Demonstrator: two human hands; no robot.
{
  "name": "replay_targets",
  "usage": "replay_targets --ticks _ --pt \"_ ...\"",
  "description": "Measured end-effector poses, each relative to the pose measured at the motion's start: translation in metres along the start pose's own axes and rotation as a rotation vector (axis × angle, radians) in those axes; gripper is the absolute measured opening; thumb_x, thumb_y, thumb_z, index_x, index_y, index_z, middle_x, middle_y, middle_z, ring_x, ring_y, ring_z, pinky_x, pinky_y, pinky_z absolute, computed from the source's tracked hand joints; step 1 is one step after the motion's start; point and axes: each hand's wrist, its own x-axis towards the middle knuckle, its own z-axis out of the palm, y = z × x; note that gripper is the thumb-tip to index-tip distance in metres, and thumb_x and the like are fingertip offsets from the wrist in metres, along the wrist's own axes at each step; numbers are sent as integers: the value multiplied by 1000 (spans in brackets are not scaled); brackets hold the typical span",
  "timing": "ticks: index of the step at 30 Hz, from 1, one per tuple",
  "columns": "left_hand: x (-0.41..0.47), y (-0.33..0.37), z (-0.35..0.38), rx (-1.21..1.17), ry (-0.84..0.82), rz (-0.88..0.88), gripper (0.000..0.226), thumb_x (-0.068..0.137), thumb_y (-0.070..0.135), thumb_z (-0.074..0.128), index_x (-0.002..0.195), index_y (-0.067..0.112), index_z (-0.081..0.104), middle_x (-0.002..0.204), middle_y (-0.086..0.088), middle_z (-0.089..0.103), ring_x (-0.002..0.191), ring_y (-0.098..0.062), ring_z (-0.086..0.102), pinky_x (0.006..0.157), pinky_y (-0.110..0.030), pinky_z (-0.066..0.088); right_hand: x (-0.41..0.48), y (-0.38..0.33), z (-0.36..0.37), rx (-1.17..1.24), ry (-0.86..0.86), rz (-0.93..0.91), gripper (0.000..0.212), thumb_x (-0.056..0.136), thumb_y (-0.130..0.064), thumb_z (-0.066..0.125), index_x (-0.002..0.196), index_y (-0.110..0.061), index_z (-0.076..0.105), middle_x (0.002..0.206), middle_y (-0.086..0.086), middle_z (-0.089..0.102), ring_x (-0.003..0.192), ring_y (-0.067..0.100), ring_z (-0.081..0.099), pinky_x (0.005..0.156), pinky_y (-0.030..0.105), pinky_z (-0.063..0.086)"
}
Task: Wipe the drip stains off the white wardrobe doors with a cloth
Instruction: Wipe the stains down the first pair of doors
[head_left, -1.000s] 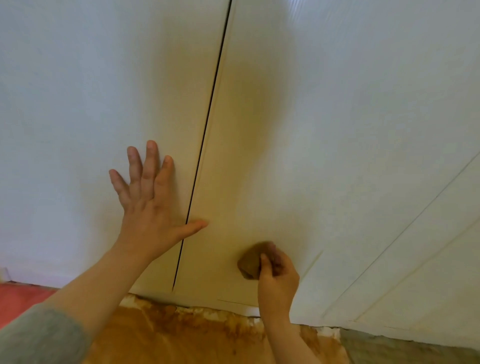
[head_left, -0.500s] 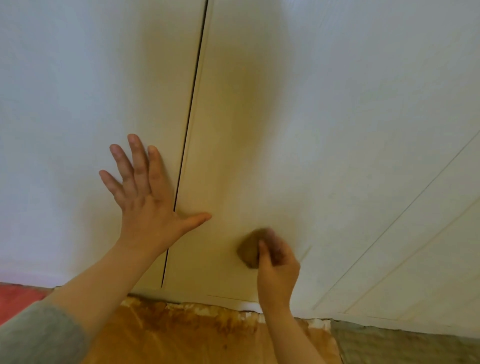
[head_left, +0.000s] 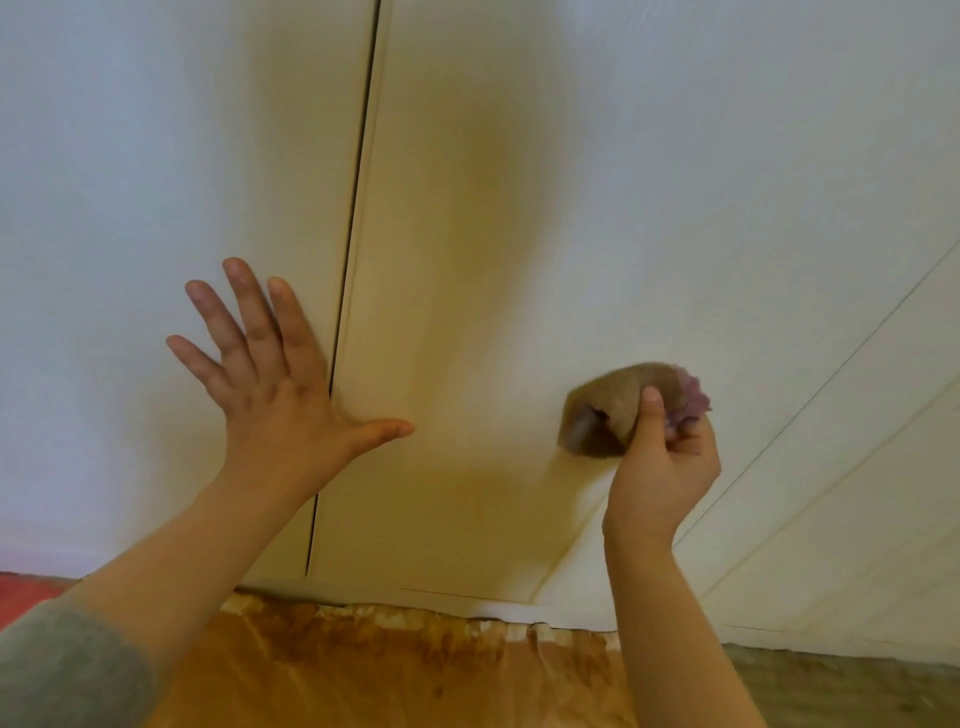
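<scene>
White wardrobe doors (head_left: 649, 182), smooth and matt, fill nearly the whole view and run out past the top and both sides. A dark narrow seam (head_left: 358, 182) between two of them slants down to the bottom edge. A yellowish shade lies over the middle panels. No drip marks can be told apart from it. On the right, thin slanted grooves (head_left: 831, 374) cross the white surface; what panel they belong to is hard to make out.

The left hand (head_left: 280, 400) lies flat on the doors with its fingers straight and spread, holding nothing. Its palm covers part of the seam, and the thumb reaches across onto the right-hand panel. Its bare forearm ends in a grey sleeve (head_left: 62, 670), cut off by the lower left corner.

The right hand (head_left: 660, 467) is well apart from it, low on the right-hand panel, with thumb and fingers curled round a brown wadded cloth (head_left: 602, 410). The cloth is a soft, rounded lump with a fold at its left end, and it seems to rest against the door. A fuzzy purple tuft (head_left: 693, 400) sticks out at its right, blurred. The fingers behind the wad are mostly hidden, and only the thumb shows plainly.

Below the doors lies an orange-brown blotched sheet (head_left: 389, 670), wrinkled, with a pale ragged upper edge. It is partly covered by both forearms. A red strip (head_left: 21, 587) shows at far left, and a grey-green floor (head_left: 841, 680) at lower right.
</scene>
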Motion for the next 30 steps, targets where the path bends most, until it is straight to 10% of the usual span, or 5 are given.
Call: replay_targets --ticks 10,20,30 --pt "-2 2 -4 -4 -24 -5 152 51 96 48 151 -4 -6 155 -40 -8 140 -62 -9 106 -59 -25 -45 77 -57 -314 8 423 8 95 -10 60 96 -9 68 84 1 65 93 25 63 78 31 50" --pt "-1 3 -6 -6 -32 -3 150 51 96 47 150 -4 -5 154 -42 -5 138 -65 -7 105 -54 -29 45 -2 -18 -53 132 32 8 97 -14 58 99 -9 65 84 -9 64 78 -5 61 83 18 51" --pt "1 1 -5 -17 -25 3 151 52 99 42 151 -3 -7 155 -40 -8 139 -64 -8 105 -61 -23 -20 81 -77 -249 121 511 15 98 -17 58 85 -24 61 91 1 66 99 24 62 95 45 52"
